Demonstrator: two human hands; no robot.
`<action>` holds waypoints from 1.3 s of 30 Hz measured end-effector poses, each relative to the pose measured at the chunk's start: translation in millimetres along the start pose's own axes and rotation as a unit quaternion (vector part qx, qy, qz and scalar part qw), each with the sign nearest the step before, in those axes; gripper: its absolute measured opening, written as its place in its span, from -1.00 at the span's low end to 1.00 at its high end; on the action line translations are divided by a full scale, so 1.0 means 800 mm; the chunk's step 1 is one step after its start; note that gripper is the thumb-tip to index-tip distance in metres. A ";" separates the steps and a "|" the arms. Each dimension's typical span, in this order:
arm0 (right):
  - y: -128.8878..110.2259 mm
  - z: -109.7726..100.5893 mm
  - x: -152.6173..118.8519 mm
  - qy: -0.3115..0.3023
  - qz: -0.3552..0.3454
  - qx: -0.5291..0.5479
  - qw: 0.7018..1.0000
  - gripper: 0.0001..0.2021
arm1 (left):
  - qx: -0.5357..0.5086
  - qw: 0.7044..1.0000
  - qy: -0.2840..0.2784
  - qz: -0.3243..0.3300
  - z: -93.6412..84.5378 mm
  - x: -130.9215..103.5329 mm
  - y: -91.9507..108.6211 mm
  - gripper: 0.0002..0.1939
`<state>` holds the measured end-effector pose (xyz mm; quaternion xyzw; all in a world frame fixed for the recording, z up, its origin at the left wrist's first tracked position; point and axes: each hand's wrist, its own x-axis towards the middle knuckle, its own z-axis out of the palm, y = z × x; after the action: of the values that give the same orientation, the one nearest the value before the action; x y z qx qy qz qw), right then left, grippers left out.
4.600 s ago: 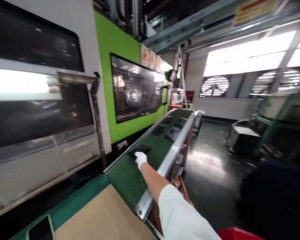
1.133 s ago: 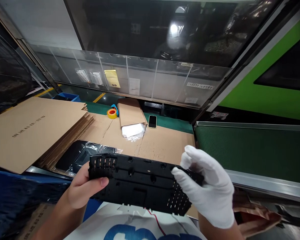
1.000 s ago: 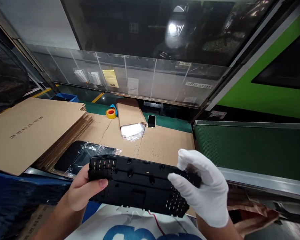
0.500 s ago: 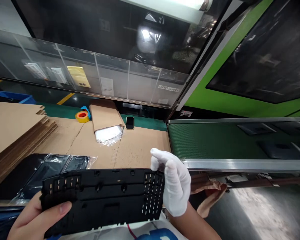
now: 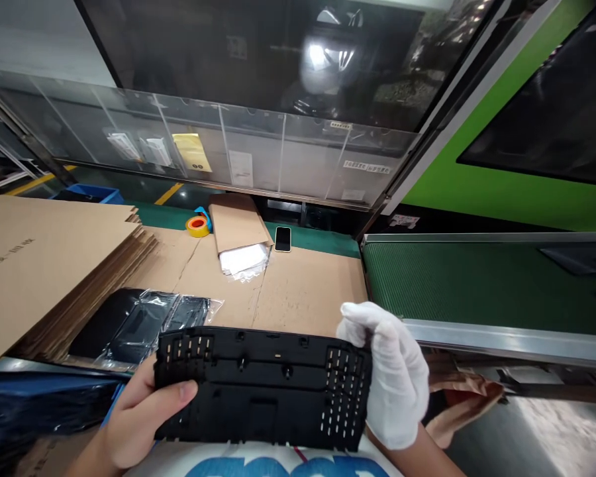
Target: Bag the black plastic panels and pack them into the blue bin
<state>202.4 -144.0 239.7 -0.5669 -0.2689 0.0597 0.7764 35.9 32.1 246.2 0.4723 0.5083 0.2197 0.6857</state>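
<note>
A long black plastic panel (image 5: pixel 238 404) with rows of small slots near both ends is held up in front of my body. My left hand (image 5: pixel 134 417), bare, grips its left end, thumb on the near face and fingers behind. At the right end my right hand (image 5: pixel 397 377), in a white glove, closes around the panel's edge with curled fingers; its fingertips are partly hidden behind the top corner. Beyond the panel, black parts in clear plastic wrap (image 5: pixel 149 321) lie on the cardboard-covered bench (image 5: pixel 308 291).
Stacked cardboard sheets (image 5: pixel 54 265) rise at the left. Yellow tape (image 5: pixel 197 226), a cardboard sleeve with clear bags (image 5: pixel 241 228) and a phone (image 5: pixel 283 239) lie toward the back. A green conveyor (image 5: pixel 451 285) carrying dark parts runs right. A blue bin (image 5: pixel 92 193) stands back left.
The view has turned left, so the bench appears shifted right. The panel and both hands sit farther right in the picture, with the same hold on it.
</note>
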 end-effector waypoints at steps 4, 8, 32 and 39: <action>-0.002 0.002 0.001 0.001 -0.019 -0.040 0.999 -0.74 | 0.006 1.000 0.021 0.009 -0.001 -0.005 0.001 -0.75; -0.011 0.003 0.006 -0.037 -0.015 -0.051 0.998 -0.72 | 0.000 1.000 0.024 -0.016 -0.001 -0.009 0.002 -0.73; 0.002 -0.007 0.019 -0.178 0.127 -0.030 0.975 -0.63 | 0.017 0.999 0.002 -0.047 -0.005 -0.011 -0.004 -0.70; 0.001 -0.004 0.009 -0.079 0.046 -0.015 0.996 -0.63 | 0.037 0.999 -0.011 -0.034 -0.010 -0.011 -0.003 -0.74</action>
<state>210.1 -144.0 240.6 -0.5841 -0.3036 0.1355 0.7404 24.7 27.5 248.1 0.4827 0.5240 0.1718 0.6804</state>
